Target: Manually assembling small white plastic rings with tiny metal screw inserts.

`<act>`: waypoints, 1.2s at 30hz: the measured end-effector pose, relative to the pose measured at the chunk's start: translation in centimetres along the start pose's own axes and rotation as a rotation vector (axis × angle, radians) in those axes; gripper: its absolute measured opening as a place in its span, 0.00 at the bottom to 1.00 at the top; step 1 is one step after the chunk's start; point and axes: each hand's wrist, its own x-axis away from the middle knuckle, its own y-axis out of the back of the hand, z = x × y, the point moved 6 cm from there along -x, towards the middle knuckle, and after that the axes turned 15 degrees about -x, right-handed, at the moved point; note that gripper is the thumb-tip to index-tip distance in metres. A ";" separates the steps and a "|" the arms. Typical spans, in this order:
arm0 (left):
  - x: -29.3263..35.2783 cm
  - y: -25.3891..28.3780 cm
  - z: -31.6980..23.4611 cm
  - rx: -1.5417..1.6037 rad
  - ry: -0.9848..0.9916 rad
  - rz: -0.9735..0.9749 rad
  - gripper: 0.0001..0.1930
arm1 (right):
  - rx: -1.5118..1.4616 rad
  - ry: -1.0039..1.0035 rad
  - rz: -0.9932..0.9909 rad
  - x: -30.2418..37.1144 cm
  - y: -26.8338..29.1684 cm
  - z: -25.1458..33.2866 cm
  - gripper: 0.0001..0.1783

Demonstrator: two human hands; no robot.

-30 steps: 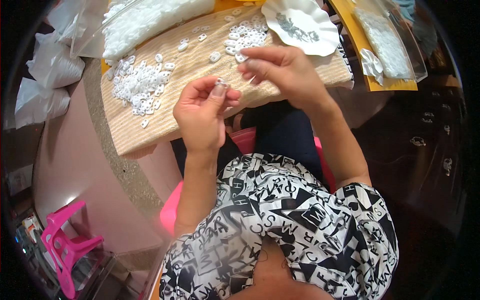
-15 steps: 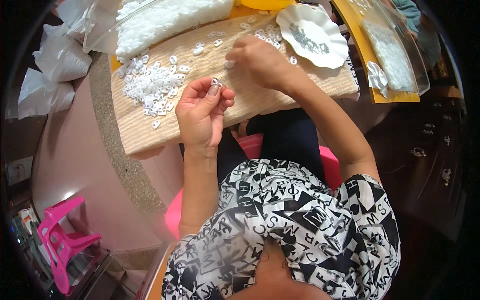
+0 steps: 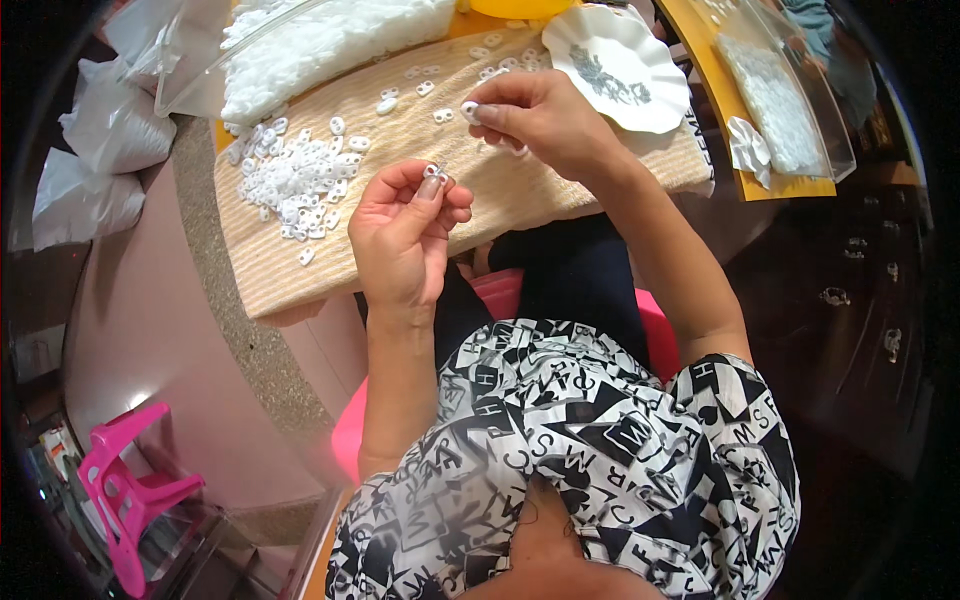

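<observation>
My left hand (image 3: 405, 235) is closed in a pinch over the near part of the cloth-covered table. Between its thumb and finger sits a small white two-hole plastic piece (image 3: 433, 171), with a greyish bit on it that is too small to name. Farther right, my right hand (image 3: 545, 125) pinches another small white plastic piece (image 3: 469, 111) at its thumb and fingertip. A white bit also shows below its curled fingers. A loose two-hole piece (image 3: 443, 117) lies on the cloth close to the right fingertips. To the left spreads a pile of similar white pieces (image 3: 295, 185).
A clear bin (image 3: 190, 85) full of white pieces stands at the back left. A white wavy-edged plate (image 3: 665, 85) with small dark bits is at the back right. Past it, a clear tray (image 3: 835, 160) rests on a yellow surface. A pink stool (image 3: 130, 490) stands on the floor at left.
My right hand has come down from the scattered pieces at the back, turned, and now shows a white piece at its fingertips. My left hand keeps its pinch almost in place.
</observation>
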 end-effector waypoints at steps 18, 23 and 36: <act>1.4 -2.8 1.0 -0.168 0.024 0.061 0.06 | -0.329 -0.039 -0.025 6.3 0.0 0.8 0.12; 1.6 -3.0 1.0 -0.174 0.015 0.073 0.06 | -0.285 -0.003 -0.029 6.4 -0.1 0.9 0.11; 1.7 -3.2 0.8 -0.242 -0.037 0.067 0.06 | -0.119 0.085 -0.058 6.9 -0.6 1.2 0.10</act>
